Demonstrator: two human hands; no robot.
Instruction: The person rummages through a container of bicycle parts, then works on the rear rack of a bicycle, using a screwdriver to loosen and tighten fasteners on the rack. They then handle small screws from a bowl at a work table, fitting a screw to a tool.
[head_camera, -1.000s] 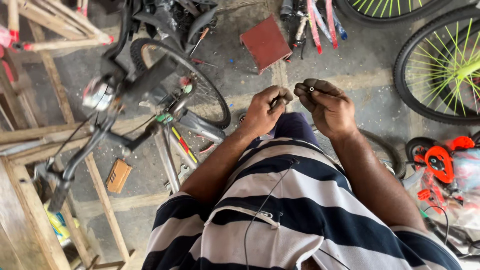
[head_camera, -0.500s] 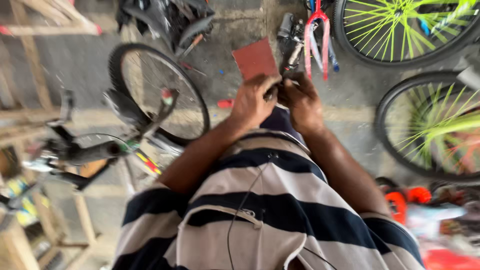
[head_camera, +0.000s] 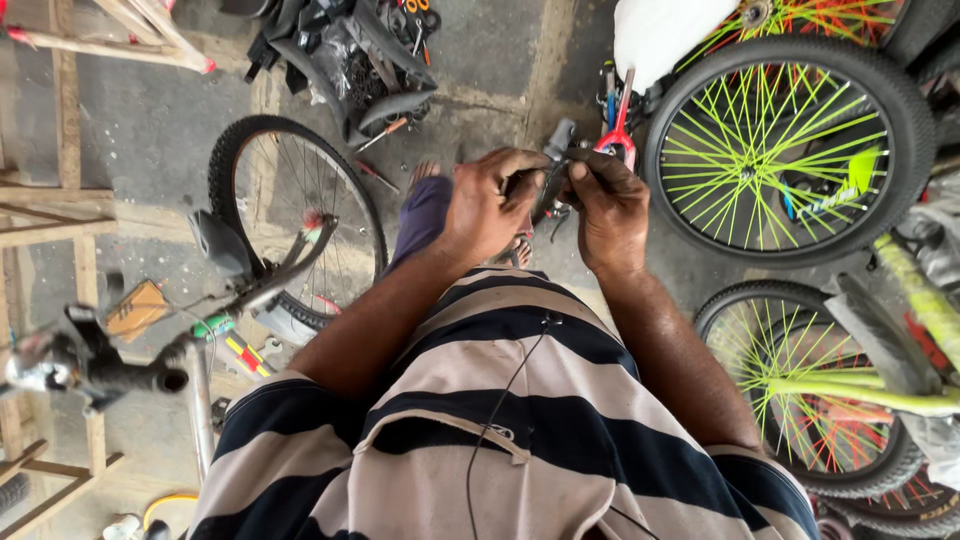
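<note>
Your left hand (head_camera: 487, 205) and your right hand (head_camera: 607, 208) meet in front of your chest, above your striped shirt (head_camera: 500, 420); both are curled closed around a small dark metal bicycle part with a grey end (head_camera: 556, 165), the fingers of each hand pinching it from its own side; the part sits between your two hands, its grey end poking up past your knuckles, and exactly what kind of part it is cannot be told; a thin black cord (head_camera: 500, 410) runs down your shirt; below your hands on the concrete floor (head_camera: 500, 60) your foot in a sandal shows at the end of a blue trouser leg (head_camera: 422, 215); to your left a bicycle lies with its black-tyred spoked wheel (head_camera: 290, 215), grey saddle (head_camera: 218, 243) and black handlebar grip (head_camera: 125, 378); to your right stand two wheels with neon yellow-green spokes (head_camera: 790, 150); a pile of dark parts and tools (head_camera: 350, 50) lies near the top.
</note>
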